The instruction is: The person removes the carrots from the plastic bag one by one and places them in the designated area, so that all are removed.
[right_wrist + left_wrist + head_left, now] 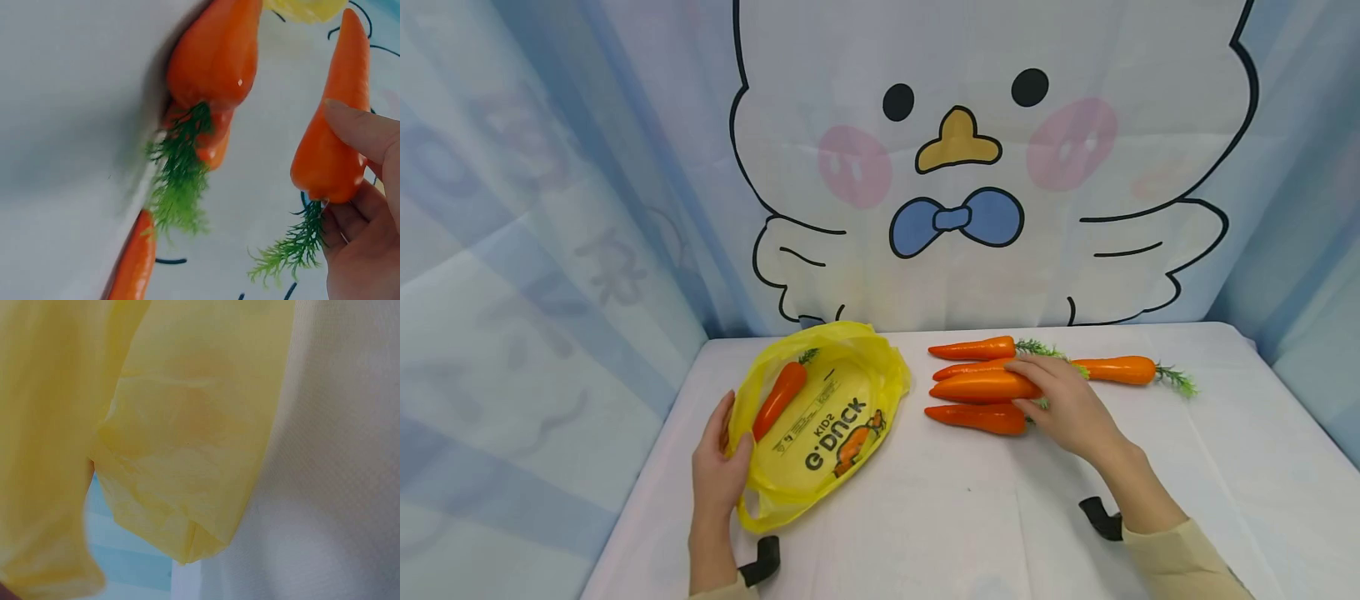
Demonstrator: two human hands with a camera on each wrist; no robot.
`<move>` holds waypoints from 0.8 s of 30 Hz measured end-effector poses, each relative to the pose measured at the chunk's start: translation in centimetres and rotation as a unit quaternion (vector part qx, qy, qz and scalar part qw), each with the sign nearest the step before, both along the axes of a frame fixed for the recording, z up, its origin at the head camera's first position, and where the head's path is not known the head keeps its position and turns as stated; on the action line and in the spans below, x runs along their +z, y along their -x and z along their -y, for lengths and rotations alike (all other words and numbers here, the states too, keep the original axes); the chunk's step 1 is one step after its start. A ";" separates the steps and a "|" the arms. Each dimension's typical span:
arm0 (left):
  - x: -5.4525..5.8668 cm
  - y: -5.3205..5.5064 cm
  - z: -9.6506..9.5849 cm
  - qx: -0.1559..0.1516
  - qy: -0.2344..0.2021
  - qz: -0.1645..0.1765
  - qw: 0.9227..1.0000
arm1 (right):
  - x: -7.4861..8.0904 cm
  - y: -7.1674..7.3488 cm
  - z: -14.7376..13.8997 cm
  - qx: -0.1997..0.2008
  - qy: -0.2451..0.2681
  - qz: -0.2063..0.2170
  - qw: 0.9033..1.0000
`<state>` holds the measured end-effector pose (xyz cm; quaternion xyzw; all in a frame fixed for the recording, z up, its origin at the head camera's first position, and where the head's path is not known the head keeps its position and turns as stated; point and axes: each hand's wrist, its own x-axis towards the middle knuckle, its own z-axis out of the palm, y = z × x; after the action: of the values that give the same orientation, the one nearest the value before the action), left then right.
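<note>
My left hand (718, 467) grips the left edge of a yellow plastic bag (891, 367), thumb at the rim and fingers partly hidden behind it. The bag lies with its mouth spread; inside is an orange carrot (781, 398) with a green top. In the left wrist view, yellow film (200, 425) covers much of the picture. On the other side, my right hand (1075, 408) pinches a carrot (337, 137) near its thick end, the leafy top (297, 244) hanging below in the right wrist view. That carrot is held above the other carrots.
Around the right hand, more carrots lie on the white-covered table (925, 517): one at the back (973, 349), one at the front (977, 418), one farther right (1116, 369), another partly covered. A curtain (962, 275) with a cartoon figure hangs behind the table.
</note>
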<state>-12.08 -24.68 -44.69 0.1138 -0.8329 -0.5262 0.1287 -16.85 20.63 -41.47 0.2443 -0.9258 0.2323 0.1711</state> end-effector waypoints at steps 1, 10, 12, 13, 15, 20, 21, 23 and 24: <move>0.0 0.0 0.0 0.000 -0.001 0.000 1.000 | 0.0 -0.1 -0.4 -0.002 0.004 -0.002 1.000; 0.0 -0.1 0.0 0.000 -0.012 0.008 1.000 | -0.8 -1.1 -3.9 -0.025 0.035 -0.015 0.999; 0.0 -0.1 0.0 -0.001 -0.012 0.008 1.000 | -1.0 -1.3 -4.7 -0.036 0.037 -0.014 0.999; 0.0 -0.1 0.0 -0.001 -0.011 0.008 1.000 | -1.0 -1.3 -5.2 -0.041 0.038 -0.014 0.998; 0.0 -0.1 0.0 -0.002 -0.010 0.007 1.000 | -1.1 -1.4 -6.0 -0.051 0.040 -0.015 0.998; 0.0 0.0 0.1 0.001 -0.006 0.007 1.000 | -1.1 -1.6 -7.9 -0.072 0.045 -0.017 0.996; 0.0 -0.1 0.1 0.002 -0.004 0.007 1.000 | -1.1 -1.6 -8.3 -0.077 0.045 -0.015 0.996; 0.0 -0.1 0.1 0.003 -0.004 0.008 1.000 | -1.1 -1.7 -9.1 -0.090 0.046 -0.008 0.995; 0.0 -0.1 0.1 0.003 -0.005 0.008 1.000 | -1.2 -1.7 -9.6 -0.096 0.046 -0.001 0.994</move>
<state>-12.02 -24.81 -44.73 0.1211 -0.8309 -0.5290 0.1232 -15.17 30.21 -42.64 0.1462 -0.9330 0.2570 0.2050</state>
